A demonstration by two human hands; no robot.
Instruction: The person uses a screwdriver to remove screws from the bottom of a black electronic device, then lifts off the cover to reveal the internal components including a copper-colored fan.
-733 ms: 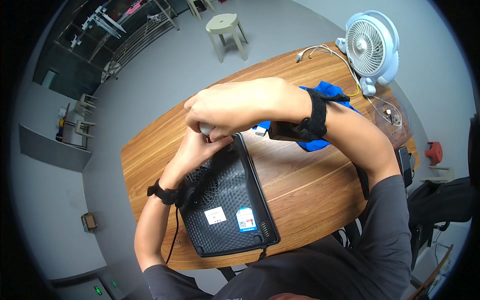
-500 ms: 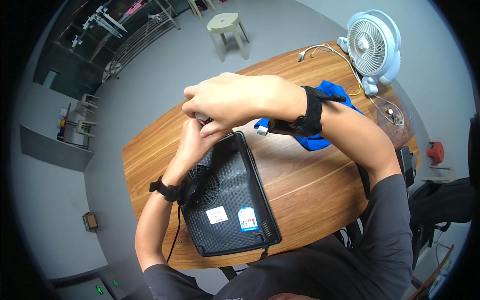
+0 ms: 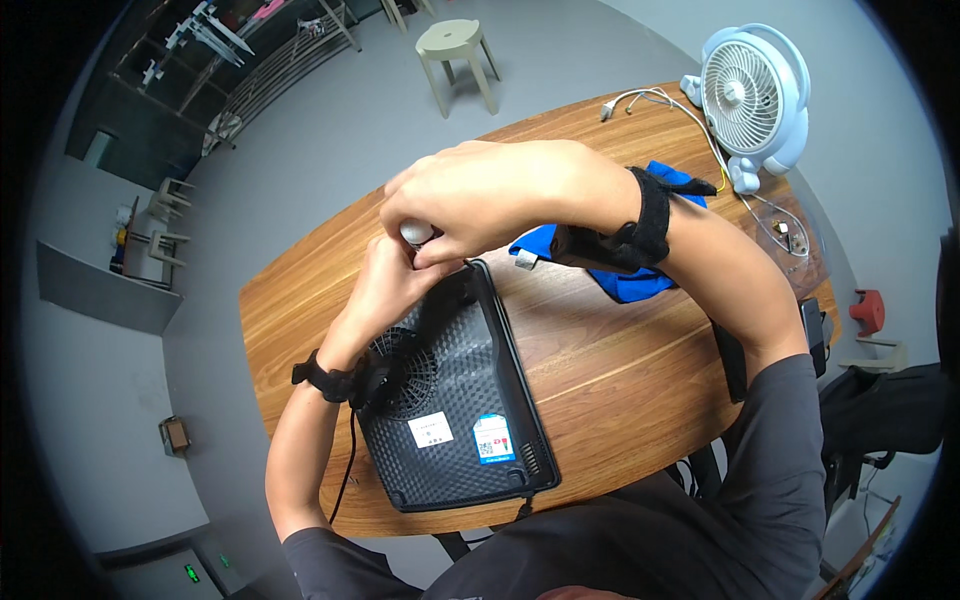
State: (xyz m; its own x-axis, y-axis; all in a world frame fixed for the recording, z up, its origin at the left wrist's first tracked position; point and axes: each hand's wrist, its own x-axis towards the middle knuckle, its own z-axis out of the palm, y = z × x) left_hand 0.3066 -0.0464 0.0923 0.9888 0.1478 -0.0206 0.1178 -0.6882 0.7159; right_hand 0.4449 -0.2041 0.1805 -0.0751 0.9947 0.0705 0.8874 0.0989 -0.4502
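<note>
A black laptop cooling pad [image 3: 460, 385] lies underside up on the wooden table [image 3: 630, 370], with a round fan grille and two labels showing. Above its far end my two hands meet. My right hand [image 3: 475, 195] is closed around a small object with a rounded whitish end [image 3: 416, 231]; its lower part is hidden, so I cannot tell its kind. Just below, my left hand [image 3: 385, 275] is closed, fingertips touching the right hand's fingers; whatever they pinch is hidden. Both wrists wear black straps.
A blue cloth [image 3: 635, 285] lies beyond my right wrist. At the table's far right stand a white fan [image 3: 745, 95] with its cable [image 3: 665, 95] and a clear bag of small parts [image 3: 790, 235]. A black cable [image 3: 346, 475] hangs by my left forearm. A stool [image 3: 449, 40] stands behind the table.
My right hand has shifted slightly right and turned, so the rounded whitish end now shows more. The left hand has hardly moved.
</note>
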